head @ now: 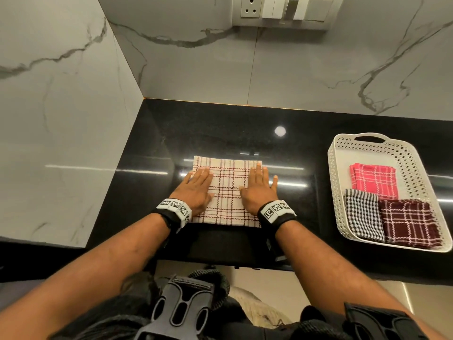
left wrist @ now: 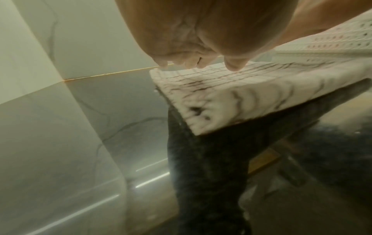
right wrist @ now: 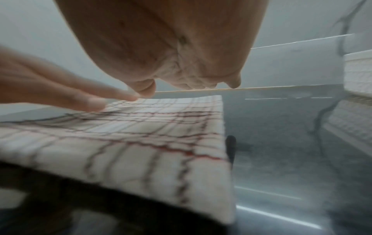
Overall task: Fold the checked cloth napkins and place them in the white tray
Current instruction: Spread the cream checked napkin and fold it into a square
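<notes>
A cream napkin (head: 228, 192) with dark red checks lies folded flat on the black counter, just ahead of me. My left hand (head: 198, 184) lies flat on its left side, fingers straight. My right hand (head: 257, 185) presses flat on its right side, thumb spread out over the counter. The wrist views show the same napkin (left wrist: 231, 95) (right wrist: 141, 135) under each palm. At the right stands the white perforated tray (head: 402, 153), holding a folded pink napkin (head: 373, 180), a black-and-white one (head: 362, 217) and a maroon one (head: 409, 222).
Marble walls close off the counter (head: 220, 128) at the back and at the left. A switch panel (head: 282, 11) sits high on the back wall. The counter's front edge runs just below my wrists.
</notes>
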`<state>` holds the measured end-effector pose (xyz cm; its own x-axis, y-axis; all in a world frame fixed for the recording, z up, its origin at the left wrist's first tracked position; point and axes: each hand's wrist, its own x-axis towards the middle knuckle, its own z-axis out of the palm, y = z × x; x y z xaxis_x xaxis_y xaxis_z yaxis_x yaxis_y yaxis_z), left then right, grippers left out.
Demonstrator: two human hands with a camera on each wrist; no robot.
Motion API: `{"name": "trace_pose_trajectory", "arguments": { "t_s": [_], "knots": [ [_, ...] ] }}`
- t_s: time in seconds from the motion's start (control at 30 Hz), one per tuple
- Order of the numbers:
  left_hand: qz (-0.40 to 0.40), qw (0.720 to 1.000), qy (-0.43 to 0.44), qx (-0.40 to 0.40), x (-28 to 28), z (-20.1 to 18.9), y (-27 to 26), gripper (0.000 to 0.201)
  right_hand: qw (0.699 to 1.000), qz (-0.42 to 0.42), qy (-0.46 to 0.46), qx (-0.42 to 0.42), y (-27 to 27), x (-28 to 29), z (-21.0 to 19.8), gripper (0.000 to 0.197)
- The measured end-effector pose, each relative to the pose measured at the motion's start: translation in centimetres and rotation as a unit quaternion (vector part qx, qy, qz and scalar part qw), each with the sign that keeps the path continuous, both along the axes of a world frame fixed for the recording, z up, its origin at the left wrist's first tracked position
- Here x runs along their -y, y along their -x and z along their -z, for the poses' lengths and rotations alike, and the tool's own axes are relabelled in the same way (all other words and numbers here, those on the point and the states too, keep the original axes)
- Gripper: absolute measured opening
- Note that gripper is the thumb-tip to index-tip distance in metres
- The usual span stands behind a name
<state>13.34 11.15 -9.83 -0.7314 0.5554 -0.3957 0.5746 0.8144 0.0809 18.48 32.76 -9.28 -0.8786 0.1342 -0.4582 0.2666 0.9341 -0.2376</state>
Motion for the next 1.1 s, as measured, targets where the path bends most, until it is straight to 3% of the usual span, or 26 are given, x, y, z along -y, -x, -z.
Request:
{"name": "trace_pose_trajectory", "arguments": {
  "t_s": [0.13,0.23,0.43,0.57,0.7,0.8,1.0,1.1],
  "knots": [
    [0.043,0.999,-0.014,-0.01,-2.8,0.1,-2.0,0.066,0.996,-0.075,0.032,0.031,-0.8,3.5,1.0,0.073],
    [0.026,1.0,0.009,-0.008,-1.1,1.6,-2.9,0.069,0.993,-0.106,0.02,0.039,-2.4,2.4,2.5,0.077],
    [-0.018,1.0,0.022,-0.004,4.1,2.6,-3.0,0.072,0.997,-0.066,-0.005,0.037,-4.1,-3.8,2.7,0.091],
    [-0.017,1.0,0.01,-0.007,3.2,1.7,-3.7,0.07,0.999,-0.011,-0.015,0.027,-4.2,-3.0,1.4,0.086],
    [0.012,0.999,-0.032,-0.024,-0.7,0.9,-4.9,0.066,0.998,-0.044,0.028,0.017,-3.9,2.3,0.5,0.078],
    [0.027,0.999,-0.014,-0.016,-2.0,1.6,-5.7,0.066,0.996,-0.057,0.049,0.041,-4.3,3.9,1.4,0.076],
    [-0.027,1.0,-0.007,-0.014,2.2,2.9,-6.7,0.07,0.997,-0.07,0.027,0.026,-7.1,-0.8,3.1,0.089],
    [-0.044,0.999,-0.007,-0.015,3.8,3.0,-7.0,0.069,0.997,-0.063,0.026,0.026,-8.1,-2.8,3.1,0.085]
  ]
}}
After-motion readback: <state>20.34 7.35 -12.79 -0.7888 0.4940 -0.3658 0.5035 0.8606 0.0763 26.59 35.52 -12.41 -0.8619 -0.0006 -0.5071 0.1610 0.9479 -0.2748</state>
